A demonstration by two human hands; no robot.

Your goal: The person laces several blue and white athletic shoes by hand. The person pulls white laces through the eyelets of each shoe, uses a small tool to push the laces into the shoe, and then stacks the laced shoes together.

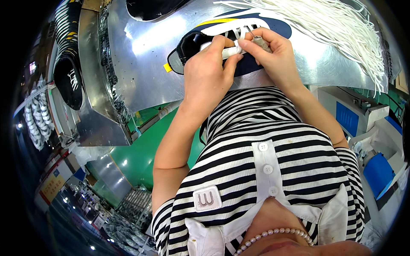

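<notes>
A dark navy shoe upper (pixel 270 24) with white and yellow trim lies on its side on the metal bench, its opening toward the left. White lace (pixel 240 33) crosses its eyelets. At the shoe's throat my left hand (pixel 209 68) is closed, thumb and forefinger pinching a flat white strip (pixel 231 52), which looks like lace. My right hand (pixel 275 53) is closed around a small tool (pixel 260 42) with a wrapped, greyish handle and a thin metal point directed at the lacing. The tip's exact contact is too small to make out.
The shiny metal bench (pixel 145 64) holds a big bundle of white laces (pixel 337 30) at the far right. Another dark shoe (pixel 153 6) sits at the far edge. More dark shoes (pixel 68 81) stand in a row at left. Grey machinery with blue panels (pixel 378 175) is at right.
</notes>
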